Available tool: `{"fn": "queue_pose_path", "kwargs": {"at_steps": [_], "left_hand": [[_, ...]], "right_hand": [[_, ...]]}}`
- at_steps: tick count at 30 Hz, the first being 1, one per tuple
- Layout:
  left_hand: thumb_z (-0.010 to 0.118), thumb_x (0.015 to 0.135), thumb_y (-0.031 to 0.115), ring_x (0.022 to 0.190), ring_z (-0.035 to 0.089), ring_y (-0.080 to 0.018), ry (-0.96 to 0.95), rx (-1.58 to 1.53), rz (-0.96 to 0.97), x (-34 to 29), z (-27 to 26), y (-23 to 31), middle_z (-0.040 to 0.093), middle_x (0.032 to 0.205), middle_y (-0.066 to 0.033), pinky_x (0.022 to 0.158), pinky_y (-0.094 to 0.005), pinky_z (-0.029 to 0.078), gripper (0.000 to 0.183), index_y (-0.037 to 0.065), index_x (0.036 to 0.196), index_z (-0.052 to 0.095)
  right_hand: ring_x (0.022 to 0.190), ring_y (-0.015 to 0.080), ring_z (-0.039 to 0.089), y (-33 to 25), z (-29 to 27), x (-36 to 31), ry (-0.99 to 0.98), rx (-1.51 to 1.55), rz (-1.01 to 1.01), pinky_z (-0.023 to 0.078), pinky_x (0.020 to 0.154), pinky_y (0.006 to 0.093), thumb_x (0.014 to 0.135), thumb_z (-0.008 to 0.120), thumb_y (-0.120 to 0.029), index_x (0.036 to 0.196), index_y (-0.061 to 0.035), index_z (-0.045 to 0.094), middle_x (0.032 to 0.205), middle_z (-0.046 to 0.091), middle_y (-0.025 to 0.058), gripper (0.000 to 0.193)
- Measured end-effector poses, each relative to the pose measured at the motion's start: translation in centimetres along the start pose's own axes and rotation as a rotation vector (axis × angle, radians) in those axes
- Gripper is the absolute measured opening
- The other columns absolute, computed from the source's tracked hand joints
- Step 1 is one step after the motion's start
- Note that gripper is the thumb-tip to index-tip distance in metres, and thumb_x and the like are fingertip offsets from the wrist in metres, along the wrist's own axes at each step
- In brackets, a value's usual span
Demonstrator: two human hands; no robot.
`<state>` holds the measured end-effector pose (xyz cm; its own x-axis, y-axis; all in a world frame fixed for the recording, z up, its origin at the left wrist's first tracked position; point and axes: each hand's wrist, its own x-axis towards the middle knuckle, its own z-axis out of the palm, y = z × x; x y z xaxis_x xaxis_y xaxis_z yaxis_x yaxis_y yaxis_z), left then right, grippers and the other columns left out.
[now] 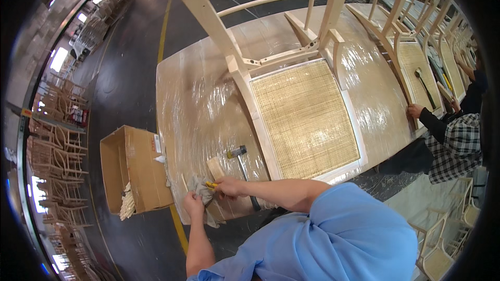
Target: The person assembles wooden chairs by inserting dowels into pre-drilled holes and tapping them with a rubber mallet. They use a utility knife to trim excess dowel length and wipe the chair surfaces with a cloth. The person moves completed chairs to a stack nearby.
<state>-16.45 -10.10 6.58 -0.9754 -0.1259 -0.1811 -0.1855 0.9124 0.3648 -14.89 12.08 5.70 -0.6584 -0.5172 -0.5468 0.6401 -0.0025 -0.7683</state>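
Note:
My left hand (194,205) is closed on a crumpled grey cloth (200,185) at the near left edge of the plastic-wrapped worktable (195,99). In my right hand (229,187) is a small yellow tool (210,184); its tip meets the cloth, and its kind is too small to make out. A mallet (237,152) with a dark handle lies just beyond and partly beneath my right forearm. Beside it rests a pale wooden block (214,168). To the right, a light wood chair frame (240,75) with a woven cane seat (307,119) lies on the table.
An open cardboard box (151,171) holding pale sticks stands left of the table. At the right, a co-worker in a checked shirt (461,135) handles another chair frame (401,73), with a dark-handled tool (426,88) on its seat. Stacked chairs (60,151) line the far left.

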Motion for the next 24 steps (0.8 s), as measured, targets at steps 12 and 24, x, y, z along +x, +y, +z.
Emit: {"fn": "queue_pose_path", "kwargs": {"at_steps": [12, 24], "left_hand": [[0.043, 0.107, 0.01, 0.088, 0.067, -0.027, 0.032, -0.246, 0.359, -4.3, -6.9, 5.3, 0.068, 0.094, -0.0125, 0.085, -0.0379, 0.052, 0.048, 0.011, 0.154, 0.045], [0.061, 0.096, 0.008, 0.087, 0.064, -0.0328, -0.509, 0.134, 1.29, -8.7, -1.9, 30.0, 0.06, 0.097, -0.0139, 0.077, -0.0405, 0.052, 0.041, 0.019, 0.134, 0.069]], "right_hand": [[0.108, 0.0458, 0.066, -4.9, -4.1, 4.6, 0.573, -0.678, -0.387, 0.05, 0.098, 0.0518, 0.1, 0.055, -0.032, 0.136, -0.0048, 0.06, 0.115, 0.068, 0.0323, 0.045], [0.084, 0.0278, 0.073, 10.5, -9.9, -21.2, 1.162, -0.07, -0.475, 0.057, 0.077, 0.0386, 0.099, 0.064, -0.024, 0.117, -0.0073, 0.074, 0.094, 0.075, 0.0177, 0.026]]}}
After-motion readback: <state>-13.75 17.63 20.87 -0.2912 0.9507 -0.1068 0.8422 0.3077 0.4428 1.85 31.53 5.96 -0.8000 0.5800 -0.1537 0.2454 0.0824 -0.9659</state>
